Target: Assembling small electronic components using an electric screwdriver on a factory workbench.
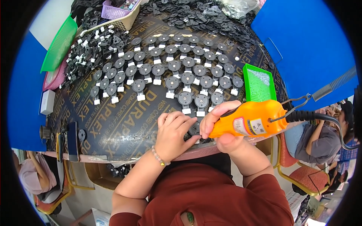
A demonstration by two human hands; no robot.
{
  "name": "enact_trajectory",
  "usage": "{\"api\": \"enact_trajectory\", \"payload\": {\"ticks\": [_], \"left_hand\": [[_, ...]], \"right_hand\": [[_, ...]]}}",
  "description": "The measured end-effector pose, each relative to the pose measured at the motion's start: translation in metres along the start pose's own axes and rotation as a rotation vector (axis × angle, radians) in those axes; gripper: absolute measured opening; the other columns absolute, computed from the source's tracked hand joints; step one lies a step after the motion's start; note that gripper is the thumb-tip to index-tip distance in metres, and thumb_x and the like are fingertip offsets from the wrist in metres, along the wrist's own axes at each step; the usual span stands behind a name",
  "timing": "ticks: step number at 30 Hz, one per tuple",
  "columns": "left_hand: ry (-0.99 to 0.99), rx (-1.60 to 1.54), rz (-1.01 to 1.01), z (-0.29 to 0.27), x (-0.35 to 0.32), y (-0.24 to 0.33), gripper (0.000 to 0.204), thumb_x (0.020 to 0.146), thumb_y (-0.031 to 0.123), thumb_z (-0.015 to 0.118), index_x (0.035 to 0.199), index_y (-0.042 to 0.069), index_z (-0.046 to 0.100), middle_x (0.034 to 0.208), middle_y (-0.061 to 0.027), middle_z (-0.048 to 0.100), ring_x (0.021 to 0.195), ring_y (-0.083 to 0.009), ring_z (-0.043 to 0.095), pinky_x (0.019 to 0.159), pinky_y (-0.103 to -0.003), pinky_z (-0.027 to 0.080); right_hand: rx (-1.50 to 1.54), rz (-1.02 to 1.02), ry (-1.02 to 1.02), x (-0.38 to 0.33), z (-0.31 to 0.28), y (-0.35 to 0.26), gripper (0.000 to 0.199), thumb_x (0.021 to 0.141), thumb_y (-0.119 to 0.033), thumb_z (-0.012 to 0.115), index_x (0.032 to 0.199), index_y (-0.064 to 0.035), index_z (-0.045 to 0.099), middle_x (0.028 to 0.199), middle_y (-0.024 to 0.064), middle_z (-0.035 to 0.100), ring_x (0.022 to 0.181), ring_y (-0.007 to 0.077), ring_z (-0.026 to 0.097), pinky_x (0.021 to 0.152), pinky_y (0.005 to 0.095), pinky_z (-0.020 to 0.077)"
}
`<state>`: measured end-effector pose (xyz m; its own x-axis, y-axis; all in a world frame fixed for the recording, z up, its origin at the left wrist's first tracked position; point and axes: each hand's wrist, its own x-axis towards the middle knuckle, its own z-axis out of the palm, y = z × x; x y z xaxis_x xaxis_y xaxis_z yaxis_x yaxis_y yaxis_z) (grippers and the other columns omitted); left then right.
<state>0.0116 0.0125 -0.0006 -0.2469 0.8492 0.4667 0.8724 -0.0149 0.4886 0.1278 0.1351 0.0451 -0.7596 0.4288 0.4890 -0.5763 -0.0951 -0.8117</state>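
My right hand (222, 124) is wrapped round an orange electric screwdriver (250, 119) with a black cord, tilted with its tip end toward my left hand. Under that tip end lies a black round plastic part (194, 129), partly covered by my fingers. My left hand (174, 132) steadies this part on the table's near edge, thumb and fingers on either side of it. The screwdriver's bit is hidden behind my right fingers. Just beyond stand rows of similar black discs with white blocks (201, 101) attached.
A green tray (260, 98) of small metal pieces sits right of the rows. Loose black discs (196, 15) are heaped at the back; black-and-white pieces (96, 47) pile up at left. A coiled spring (333, 84) suspends the screwdriver. A phone (73, 141) lies at left. Other people sit on both sides.
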Motion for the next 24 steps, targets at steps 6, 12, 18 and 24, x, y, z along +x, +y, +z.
{"api": "enact_trajectory", "payload": {"ticks": [6, 12, 18, 24], "left_hand": [[0.009, 0.013, 0.035, 0.004, -0.002, -0.002, 0.042, 0.068, 0.024, 0.076, 0.105, 0.008, 0.065, 0.096, -0.0018, 0.061, 0.099, -0.0213, 0.055, 0.090, -0.040, 0.035], [0.014, 0.054, 0.056, 0.002, -0.003, 0.000, 0.042, 0.069, 0.026, 0.076, 0.104, 0.008, 0.064, 0.096, -0.0020, 0.061, 0.099, -0.0210, 0.055, 0.091, -0.041, 0.034], [-0.249, 0.062, -0.078, -0.058, -0.017, 0.009, 0.043, 0.066, 0.034, 0.078, 0.101, 0.010, 0.067, 0.095, -0.0036, 0.062, 0.101, -0.0218, 0.056, 0.097, -0.043, 0.030], [-0.367, 0.147, -0.438, -0.205, -0.086, -0.022, 0.055, 0.060, 0.046, 0.082, 0.098, 0.008, 0.070, 0.099, -0.0087, 0.068, 0.103, -0.0278, 0.058, 0.094, -0.040, 0.038]], "right_hand": [[-0.237, 0.040, -0.139, -0.001, -0.010, 0.001, 0.050, 0.078, -0.033, 0.078, 0.103, -0.0056, 0.045, 0.076, 0.0097, 0.057, 0.064, 0.0180, 0.058, 0.059, 0.0319, 0.0505], [-0.084, 0.049, -0.059, -0.003, -0.001, 0.007, 0.050, 0.079, -0.033, 0.077, 0.103, -0.0035, 0.045, 0.072, 0.0097, 0.056, 0.059, 0.0190, 0.057, 0.056, 0.0320, 0.0491], [-0.033, -0.042, 0.054, 0.009, 0.003, -0.016, 0.063, 0.082, -0.055, 0.066, 0.113, -0.0050, 0.042, 0.067, 0.0062, 0.052, 0.049, 0.0178, 0.052, 0.047, 0.0321, 0.0466], [-0.197, -0.182, 0.275, -0.003, -0.042, -0.055, 0.066, 0.081, -0.061, 0.063, 0.113, -0.0075, 0.042, 0.066, 0.0048, 0.050, 0.050, 0.0163, 0.051, 0.047, 0.0303, 0.0454]]}}
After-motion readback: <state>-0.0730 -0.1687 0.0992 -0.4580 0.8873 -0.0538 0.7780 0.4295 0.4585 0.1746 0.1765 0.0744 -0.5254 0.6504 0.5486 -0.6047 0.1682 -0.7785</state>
